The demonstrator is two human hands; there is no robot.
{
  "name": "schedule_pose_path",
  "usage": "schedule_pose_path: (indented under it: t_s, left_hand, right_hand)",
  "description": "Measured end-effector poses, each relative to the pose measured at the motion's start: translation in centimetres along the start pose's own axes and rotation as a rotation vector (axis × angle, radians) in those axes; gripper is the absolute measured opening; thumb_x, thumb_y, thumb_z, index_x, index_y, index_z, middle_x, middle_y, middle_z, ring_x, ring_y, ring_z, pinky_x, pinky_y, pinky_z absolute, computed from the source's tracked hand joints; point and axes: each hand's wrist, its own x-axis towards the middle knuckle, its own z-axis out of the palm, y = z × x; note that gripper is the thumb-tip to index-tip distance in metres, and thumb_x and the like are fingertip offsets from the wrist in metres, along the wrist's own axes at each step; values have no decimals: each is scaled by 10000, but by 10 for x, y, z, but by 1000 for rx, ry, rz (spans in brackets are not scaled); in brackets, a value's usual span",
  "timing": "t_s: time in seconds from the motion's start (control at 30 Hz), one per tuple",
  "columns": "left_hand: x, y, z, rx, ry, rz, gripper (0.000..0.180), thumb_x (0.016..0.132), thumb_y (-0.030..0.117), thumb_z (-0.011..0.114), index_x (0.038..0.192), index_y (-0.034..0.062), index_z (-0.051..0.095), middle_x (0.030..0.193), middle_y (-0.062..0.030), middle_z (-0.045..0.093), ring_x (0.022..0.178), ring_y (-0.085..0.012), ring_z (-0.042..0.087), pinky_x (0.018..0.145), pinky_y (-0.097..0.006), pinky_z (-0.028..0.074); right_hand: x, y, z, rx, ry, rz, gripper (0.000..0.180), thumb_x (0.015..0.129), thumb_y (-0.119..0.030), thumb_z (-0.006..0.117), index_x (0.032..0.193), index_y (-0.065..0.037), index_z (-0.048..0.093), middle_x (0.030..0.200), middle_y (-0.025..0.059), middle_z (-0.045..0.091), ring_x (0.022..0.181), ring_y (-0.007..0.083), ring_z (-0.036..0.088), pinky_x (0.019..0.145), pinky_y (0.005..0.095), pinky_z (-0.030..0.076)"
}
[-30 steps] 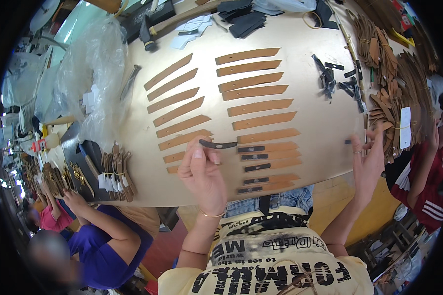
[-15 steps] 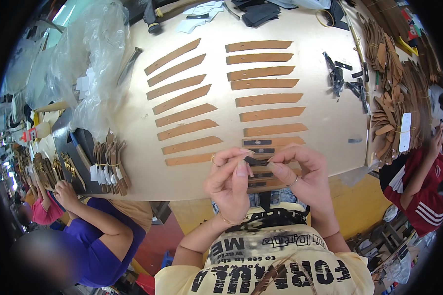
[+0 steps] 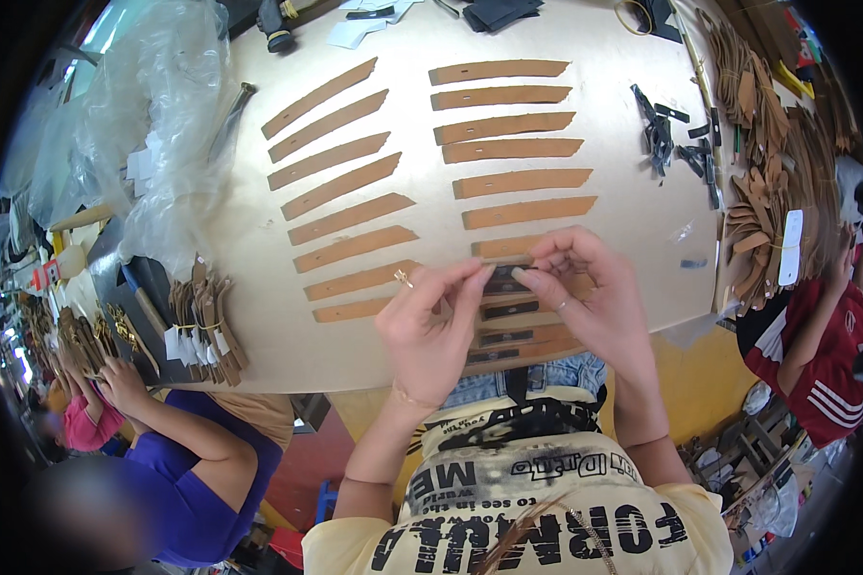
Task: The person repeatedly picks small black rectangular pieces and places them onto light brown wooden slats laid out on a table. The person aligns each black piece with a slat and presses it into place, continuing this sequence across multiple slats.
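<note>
While pinching a black strip (image 3: 504, 280) with left hand (image 3: 430, 331) and right hand (image 3: 599, 311), near brown strips (image 3: 527, 182), over pale table (image 3: 642, 244)

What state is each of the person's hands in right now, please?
Left hand: closed, pinching the left end of a small dark strip.
Right hand: closed, pinching the same strip near its right end.

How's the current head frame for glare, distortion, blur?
Head view: pale glare on the table around the upper tan strips; head view: fisheye bows the table's near edge and corners go black; head view: the co-worker's head at lower left is smeared out, while both hands' outlines stay readable.
</note>
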Motion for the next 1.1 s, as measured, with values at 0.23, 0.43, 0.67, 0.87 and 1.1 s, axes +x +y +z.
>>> schedule_pose_path:
  t_s: [0.23,0.43,0.67,0.87,1.1]
  left_hand:
    - [15,-6,21,104,77,55,112,820,26,790,911,8,727,719,-8,642,540,-29,438,463,-204,334]
    - [14,-9,22,188,76,123,100,809,20,792,870,15,713,692,-22,617,512,-49,413,457,-225,327]
    - [16,-13,26,187,98,149,106,801,18,797,864,24,711,682,-21,591,517,-65,409,474,-234,335]
    - [15,-13,26,198,91,145,111,800,22,800,871,25,714,661,-18,555,521,-66,399,473,-238,329]
    - [14,-12,27,210,102,146,119,792,31,805,868,38,714,663,-20,554,520,-84,412,478,-251,343]
  right_hand:
    - [10,11,10,-144,118,-33,189,901,10,667,1063,3,569,829,16,616,744,51,565,638,202,491]
    - [10,14,14,-109,150,5,231,864,4,672,1038,-29,525,768,71,638,666,170,638,633,291,530]
    - [12,19,16,-139,188,-9,258,843,-11,692,994,-40,486,743,66,627,648,173,633,618,295,525]
    - [13,20,16,-149,190,-12,276,833,-28,705,969,-49,466,736,60,625,647,173,635,613,301,523]
    - [14,20,18,-236,218,-28,291,811,-61,728,957,-69,477,725,34,633,650,168,642,622,308,516]
